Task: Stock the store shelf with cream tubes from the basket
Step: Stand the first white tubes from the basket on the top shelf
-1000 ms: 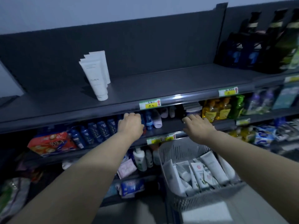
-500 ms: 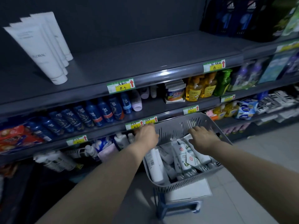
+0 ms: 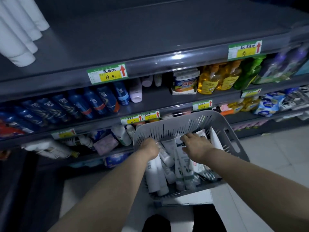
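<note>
**Mia:** What are the hands doing?

**Ben:** Both are down in the gray basket (image 3: 177,124), right in front of the person. The left hand (image 3: 149,148) is at the left side. Its fingers are curled under and hidden. A white tube sticks out from below it, but I cannot tell if the hand holds it.

**Mia:** And the other one?

**Ben:** The right hand (image 3: 196,145) lies on the pile with its fingers spread out. It is touching the tubes, not grabbing one.

**Mia:** Where are the cream tubes (image 3: 184,166)?

**Ben:** In a messy heap inside the basket.

**Mia:** What is behind it?

**Ben:** Shelves. Blue bottles (image 3: 93,101) stand in a row on the left, and yellow bottles (image 3: 217,79) on the right. Above them is a price tag (image 3: 107,73) with a red arrow. The top shelf (image 3: 150,36) is dark, with tall white tubes (image 3: 18,36) standing at its far left.
</note>
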Available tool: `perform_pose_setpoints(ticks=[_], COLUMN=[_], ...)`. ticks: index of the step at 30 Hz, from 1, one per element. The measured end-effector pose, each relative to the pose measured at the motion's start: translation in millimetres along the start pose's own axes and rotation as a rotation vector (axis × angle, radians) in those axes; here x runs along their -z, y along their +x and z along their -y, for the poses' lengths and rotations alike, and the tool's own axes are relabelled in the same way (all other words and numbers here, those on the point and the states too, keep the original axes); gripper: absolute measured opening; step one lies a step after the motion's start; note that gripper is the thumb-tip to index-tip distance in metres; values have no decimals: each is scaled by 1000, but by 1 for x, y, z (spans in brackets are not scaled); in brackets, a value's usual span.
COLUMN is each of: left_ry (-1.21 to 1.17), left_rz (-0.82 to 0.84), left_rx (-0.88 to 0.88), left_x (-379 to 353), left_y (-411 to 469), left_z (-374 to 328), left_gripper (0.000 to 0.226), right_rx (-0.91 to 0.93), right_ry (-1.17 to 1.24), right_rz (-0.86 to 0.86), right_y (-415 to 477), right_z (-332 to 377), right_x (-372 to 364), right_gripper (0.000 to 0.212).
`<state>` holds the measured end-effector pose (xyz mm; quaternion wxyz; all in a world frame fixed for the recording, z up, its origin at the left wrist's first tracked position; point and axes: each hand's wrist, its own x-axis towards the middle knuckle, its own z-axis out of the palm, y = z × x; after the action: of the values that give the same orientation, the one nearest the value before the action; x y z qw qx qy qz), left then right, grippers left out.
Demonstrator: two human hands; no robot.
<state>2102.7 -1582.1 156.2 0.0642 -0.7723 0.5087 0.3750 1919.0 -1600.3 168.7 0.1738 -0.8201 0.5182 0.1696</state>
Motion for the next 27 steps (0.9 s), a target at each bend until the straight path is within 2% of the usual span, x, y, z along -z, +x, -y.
perform_pose_setpoints(ticks=[7,10,14,16,18,20,23,27], left_ry=[-38,41,225,242,165,107,3,-327], left_rz=[-71,-159,-190,-195,-238,-260,-295,-339], left_rx=[176,216,257,252,248,157,-25,-77], left_x=[-26,-41,-46,-45,-38,-32,-17,-1], left_y=[12,18,20,20,18,18,19,19], left_z=[-14,-18,-31,-40,-53,-67,-84,-84], left_gripper=[28,35,33,32,43,49,31,28], right_rx=[186,235,227,216,208,199,191,201], right_ry=[-45,-38,-76,-59,-43,-25,-24,-89], right_rz=[20,31,60,85,114,143,172,183], right_y=[20,31,40,42,46,51,58,70], right_z=[-46,-67,-94,-106,-113,-117,-117,-116], right_x=[11,15,15,15,17,18,15,2], right_gripper=[43,44,45,49,55,54,48,44])
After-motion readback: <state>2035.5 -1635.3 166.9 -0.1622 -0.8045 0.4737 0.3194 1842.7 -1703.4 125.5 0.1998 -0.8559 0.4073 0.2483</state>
